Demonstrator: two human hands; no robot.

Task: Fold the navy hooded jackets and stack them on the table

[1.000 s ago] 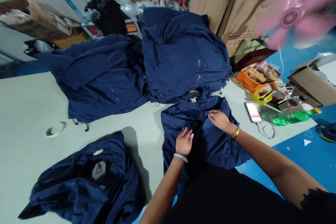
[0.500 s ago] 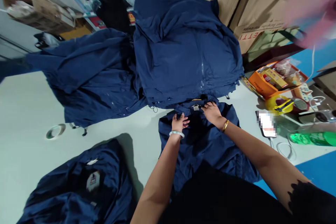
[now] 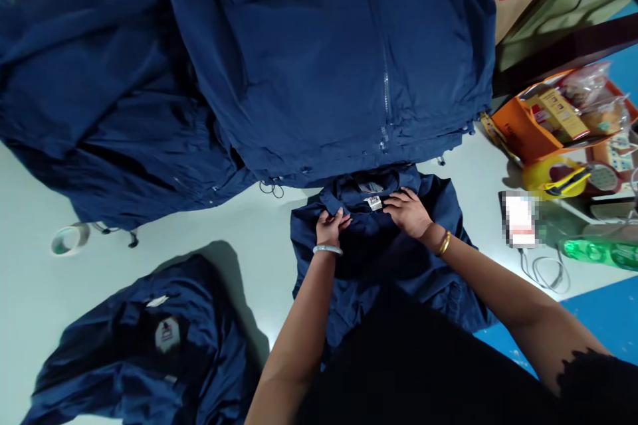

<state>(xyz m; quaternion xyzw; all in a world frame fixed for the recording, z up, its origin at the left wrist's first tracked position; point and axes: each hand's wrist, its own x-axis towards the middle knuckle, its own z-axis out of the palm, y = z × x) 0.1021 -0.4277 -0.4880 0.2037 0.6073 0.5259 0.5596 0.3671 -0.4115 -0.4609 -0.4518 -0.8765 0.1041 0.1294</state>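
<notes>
Folded stack [image 3: 323,60] at 12 o'clock. Jacket [image 3: 393,265] flat on tabletop [image 3: 30,292], unfolded: left hand [image 3: 329,226] clenches the collar; right hand [image 3: 409,212] is on it, grip indeterminate. Loose jacket [image 3: 139,345] at 7 o'clock untouched.

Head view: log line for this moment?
left hand: pinching jacket collar | right hand: on collar near label | jacket: on table | stack: behind

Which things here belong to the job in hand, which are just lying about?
In hand: navy jacket, collar label, left hand gripping the collar, right hand beside the label.
Lying about: tape roll, green bottle, orange box, phone.
</notes>
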